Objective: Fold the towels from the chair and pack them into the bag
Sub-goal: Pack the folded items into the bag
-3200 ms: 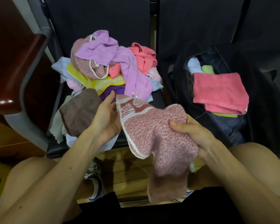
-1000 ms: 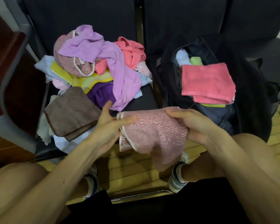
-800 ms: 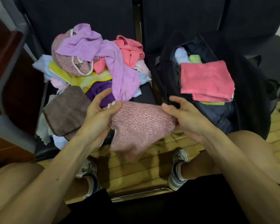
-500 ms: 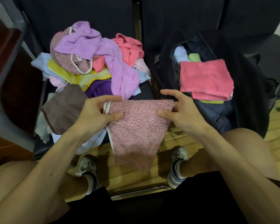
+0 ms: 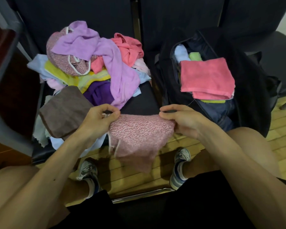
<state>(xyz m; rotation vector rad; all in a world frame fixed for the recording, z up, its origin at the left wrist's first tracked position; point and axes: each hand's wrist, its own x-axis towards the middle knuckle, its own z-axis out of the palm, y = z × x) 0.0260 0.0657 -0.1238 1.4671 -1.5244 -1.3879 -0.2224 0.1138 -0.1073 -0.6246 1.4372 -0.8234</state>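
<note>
My left hand point(image 5: 99, 119), right hand point(image 5: 180, 120): each grip pinching top corner of pink towel point(image 5: 139, 134), stretched between them, hanging over floor near chair point(image 5: 139, 100) edge. Towel pile point(image 5: 96, 63) far left on chair; open bag point(image 5: 254, 100) right, coral towel point(image 5: 206, 76) on top.

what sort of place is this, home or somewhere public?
Likely a public hall or waiting room, though I can't be sure: dark padded chairs set side by side in a row, a wood-plank floor, and what looks like a reddish wooden armrest on the left.
</note>
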